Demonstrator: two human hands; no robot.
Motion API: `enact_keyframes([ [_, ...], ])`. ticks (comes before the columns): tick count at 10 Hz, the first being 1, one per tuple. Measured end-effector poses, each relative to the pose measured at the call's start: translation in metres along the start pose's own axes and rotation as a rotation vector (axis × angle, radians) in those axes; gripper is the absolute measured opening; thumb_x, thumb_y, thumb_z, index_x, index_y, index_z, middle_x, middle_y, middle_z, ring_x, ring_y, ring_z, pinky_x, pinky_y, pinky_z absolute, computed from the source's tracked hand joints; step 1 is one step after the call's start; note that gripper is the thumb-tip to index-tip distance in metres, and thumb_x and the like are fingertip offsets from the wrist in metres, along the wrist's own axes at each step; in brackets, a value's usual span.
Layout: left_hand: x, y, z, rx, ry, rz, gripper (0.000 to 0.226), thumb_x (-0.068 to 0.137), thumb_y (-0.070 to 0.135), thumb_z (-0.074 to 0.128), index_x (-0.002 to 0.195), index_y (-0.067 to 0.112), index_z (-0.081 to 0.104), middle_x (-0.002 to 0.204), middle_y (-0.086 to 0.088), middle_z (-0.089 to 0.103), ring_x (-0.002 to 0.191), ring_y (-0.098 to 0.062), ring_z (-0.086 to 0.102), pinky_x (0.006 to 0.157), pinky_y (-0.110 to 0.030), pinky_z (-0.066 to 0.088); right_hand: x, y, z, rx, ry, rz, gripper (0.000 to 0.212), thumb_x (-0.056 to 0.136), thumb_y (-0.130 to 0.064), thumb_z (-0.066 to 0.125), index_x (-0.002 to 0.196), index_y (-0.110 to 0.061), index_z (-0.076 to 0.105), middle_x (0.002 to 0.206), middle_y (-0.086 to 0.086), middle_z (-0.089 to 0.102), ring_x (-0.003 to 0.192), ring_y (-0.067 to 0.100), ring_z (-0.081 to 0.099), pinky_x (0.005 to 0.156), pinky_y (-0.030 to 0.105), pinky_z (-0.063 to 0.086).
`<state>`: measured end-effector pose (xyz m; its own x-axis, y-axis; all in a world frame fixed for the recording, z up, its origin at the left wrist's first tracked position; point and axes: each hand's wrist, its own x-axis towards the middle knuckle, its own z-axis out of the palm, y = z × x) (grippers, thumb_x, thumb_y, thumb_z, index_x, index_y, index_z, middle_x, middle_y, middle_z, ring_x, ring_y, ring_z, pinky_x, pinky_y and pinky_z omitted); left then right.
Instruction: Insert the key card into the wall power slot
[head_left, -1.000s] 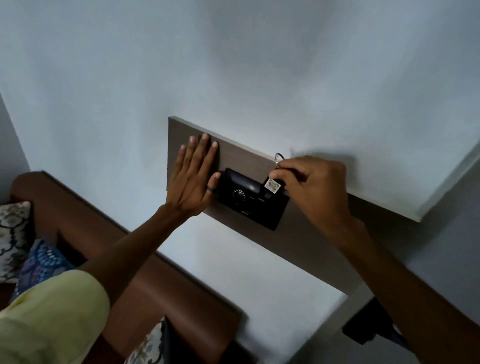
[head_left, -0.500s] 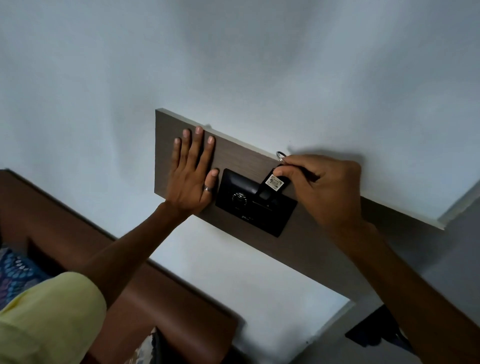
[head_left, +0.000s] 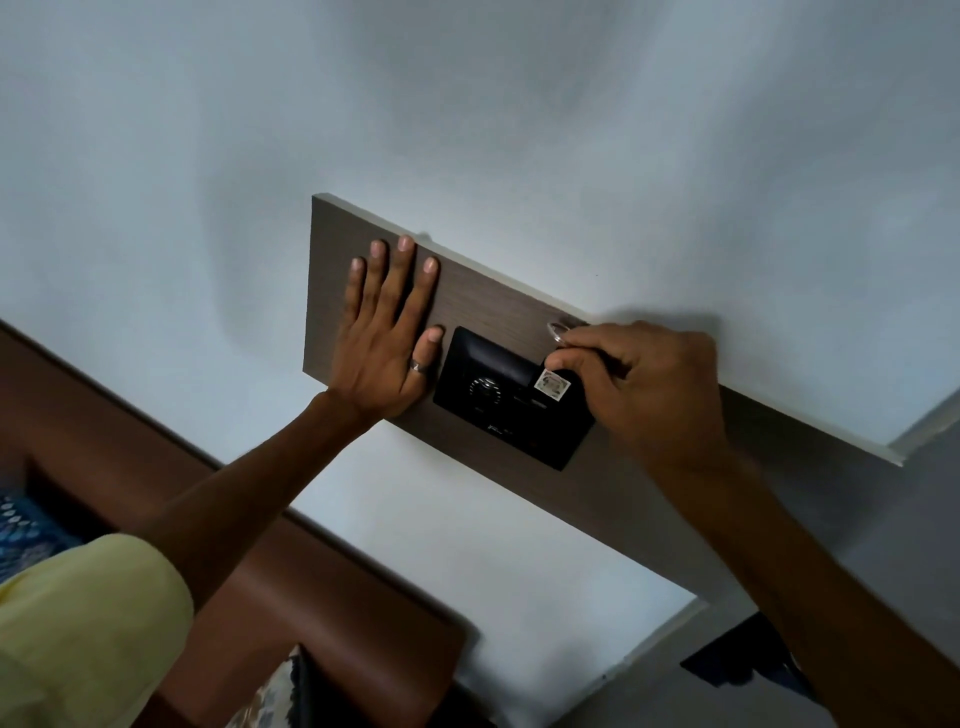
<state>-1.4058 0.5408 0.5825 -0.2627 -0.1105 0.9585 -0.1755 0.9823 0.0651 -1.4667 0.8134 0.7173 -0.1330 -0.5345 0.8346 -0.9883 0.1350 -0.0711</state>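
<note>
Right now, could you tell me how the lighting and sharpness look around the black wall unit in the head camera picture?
Head view: dim, even light with no glare; the right hand casts a soft shadow on the wall above it; the black wall unit is so dark its slot is hard to see, though the key tag's pale sticker stands out; the wide lens tilts the wooden panel; the near forearms look slightly soft.

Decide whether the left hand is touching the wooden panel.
Touching. The head view shows the left hand pressed flat, fingers spread, against the wooden panel.
</note>
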Motion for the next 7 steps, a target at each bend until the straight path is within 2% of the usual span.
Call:
enact_keyframes([
  [1,0.000,0.001,0.002,-0.002,0.006,0.000,0.064,0.113,0.039,0.026,0.167,0.005,0.024,0.170,-0.029,0.026,0.163,-0.035,0.008,0.132,-0.062,0.012,-0.012,-0.004,0.008,-0.092,0.056,0.027,0.007,0.088,-0.018,0.078,0.090,-0.017,0.084,0.082,0.000,0.082,0.063,0.021,0.070,0.059,0.036,0.057],
  [2,-0.001,0.002,0.003,0.004,0.004,-0.012,0.064,0.113,0.039,0.025,0.167,0.005,0.024,0.171,-0.029,0.026,0.164,-0.035,0.008,0.132,-0.062,0.012,-0.017,-0.006,0.013,-0.163,0.104,0.022,0.008,0.089,-0.016,0.077,0.094,-0.015,0.083,0.084,-0.002,0.081,0.071,0.019,0.064,0.067,0.024,0.050],
  [3,-0.003,0.003,0.003,0.008,-0.001,-0.012,0.064,0.113,0.039,0.024,0.167,0.005,0.023,0.171,-0.029,0.026,0.164,-0.036,0.007,0.132,-0.062,0.012,-0.022,-0.008,0.020,-0.150,0.091,-0.019,0.009,0.089,-0.007,0.076,0.095,-0.008,0.082,0.088,0.003,0.081,0.074,0.024,0.067,0.070,0.029,0.055],
  [4,-0.002,0.005,0.002,0.000,-0.015,-0.032,0.064,0.113,0.040,0.024,0.168,0.007,0.021,0.172,-0.028,0.024,0.164,-0.033,0.004,0.133,-0.060,0.008,-0.029,-0.014,0.026,-0.184,0.070,0.006,0.014,0.086,-0.002,0.078,0.099,-0.007,0.081,0.089,0.003,0.082,0.073,0.028,0.068,0.064,0.037,0.060],
  [5,-0.003,0.009,-0.002,-0.012,-0.051,-0.068,0.066,0.113,0.043,0.025,0.168,0.008,0.018,0.173,-0.027,0.021,0.165,-0.026,-0.007,0.134,-0.056,0.003,-0.031,-0.016,0.024,-0.201,0.014,0.002,0.020,0.088,-0.005,0.077,0.108,-0.007,0.079,0.091,0.002,0.082,0.077,0.029,0.069,0.064,0.040,0.060],
  [6,0.001,0.016,-0.017,-0.020,-0.098,-0.094,0.068,0.113,0.048,0.026,0.168,0.009,0.016,0.175,-0.026,0.017,0.165,-0.025,-0.009,0.134,-0.053,0.000,-0.033,-0.018,0.018,-0.279,-0.065,-0.055,0.029,0.095,-0.019,0.072,0.122,-0.011,0.074,0.094,0.007,0.077,0.080,0.029,0.066,0.066,0.039,0.058],
  [7,0.008,0.031,-0.030,-0.032,-0.082,-0.097,0.071,0.112,0.051,0.027,0.168,0.009,0.019,0.175,-0.026,0.017,0.165,-0.034,-0.002,0.133,-0.057,0.003,-0.036,-0.021,0.011,-0.391,-0.080,-0.042,0.044,0.100,-0.039,0.060,0.138,-0.015,0.062,0.117,0.011,0.070,0.090,0.028,0.064,0.073,0.040,0.058],
])
